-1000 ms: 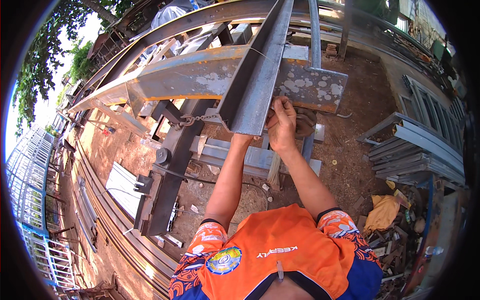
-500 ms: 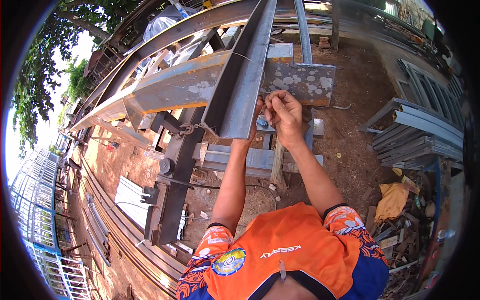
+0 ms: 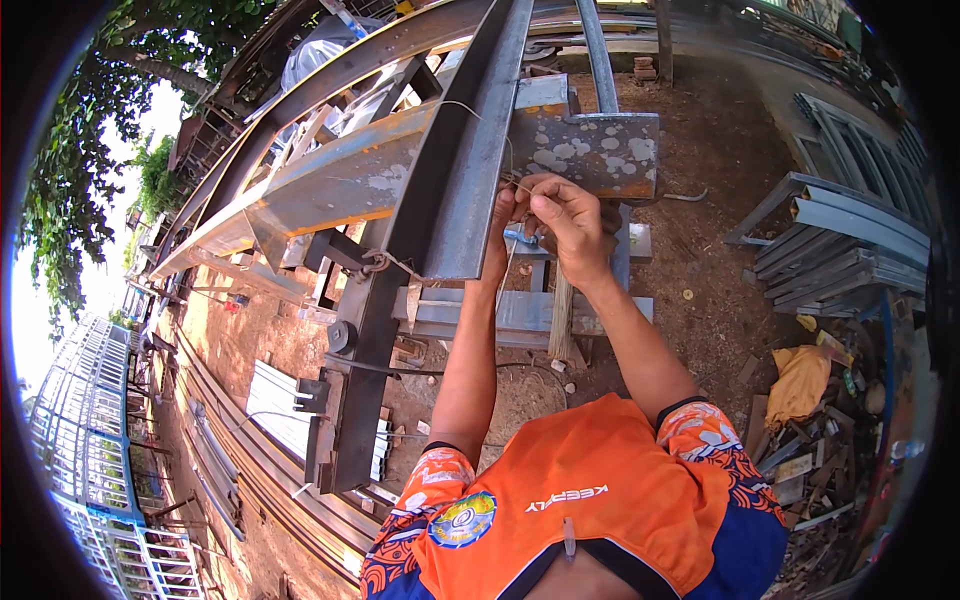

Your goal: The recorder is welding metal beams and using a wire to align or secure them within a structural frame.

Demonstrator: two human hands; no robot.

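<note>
A long grey steel angle bar slopes away in front of me, with a thin pale strand, wire or string, looped across it. At the bar's right edge my left hand is closed, partly hidden behind the bar's end and the other hand. My right hand pinches the same strand close by, fingertips bent together. Between the fingers the strand crosses in a small tangle, and a loose length drops below. Under my right hand hangs a bundle of pale thin strands, its lower ends splayed.
A spotted steel plate lies beyond my hands. Below the bar runs a dark steel beam with a chain near its top. Stacked grey metal frames stand at right, above a scrap pile. Long steel lengths lie at left.
Both hands stay close together at the bar's edge, the fingers shifted slightly. The strand between them now shows more, with a length hanging down. The whole view has shifted a little.
</note>
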